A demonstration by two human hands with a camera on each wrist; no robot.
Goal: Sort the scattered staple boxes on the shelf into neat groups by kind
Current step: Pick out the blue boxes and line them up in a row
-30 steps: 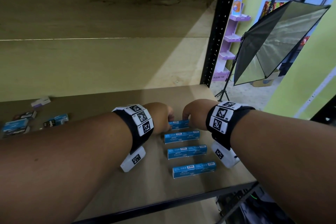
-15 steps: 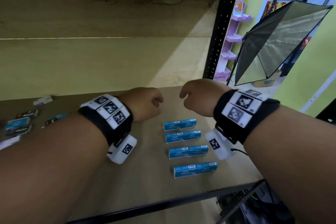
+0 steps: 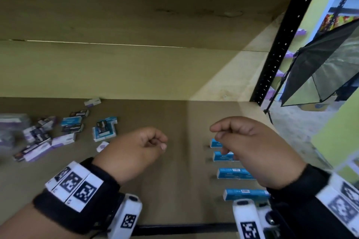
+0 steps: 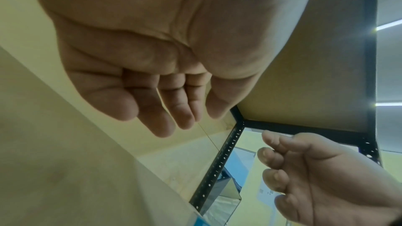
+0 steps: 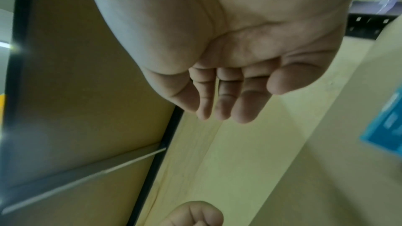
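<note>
Several long blue staple boxes [image 3: 235, 173] lie in a neat column on the right of the wooden shelf [image 3: 174, 190]. A scattered pile of purple, black and blue staple boxes [image 3: 70, 125] lies at the left. My left hand [image 3: 162, 144] hovers over bare shelf between the two groups, fingers loosely curled and holding nothing. My right hand [image 3: 218, 134] hangs above the far end of the blue column, also loosely curled and holding nothing. The left wrist view shows the relaxed left hand [image 4: 174, 114]; the right wrist view shows the right hand [image 5: 219, 109] and one blue box [image 5: 387, 123].
A black perforated upright [image 3: 275, 60] frames the shelf's right side, and a black rail [image 3: 184, 228] runs along its front edge. A softbox light [image 3: 320, 72] stands beyond the shelf to the right. The wooden back wall [image 3: 136, 64] closes the shelf behind.
Both hands let go of the farthest blue box and rose above the shelf. The view swung left, bringing the scattered pile further into sight.
</note>
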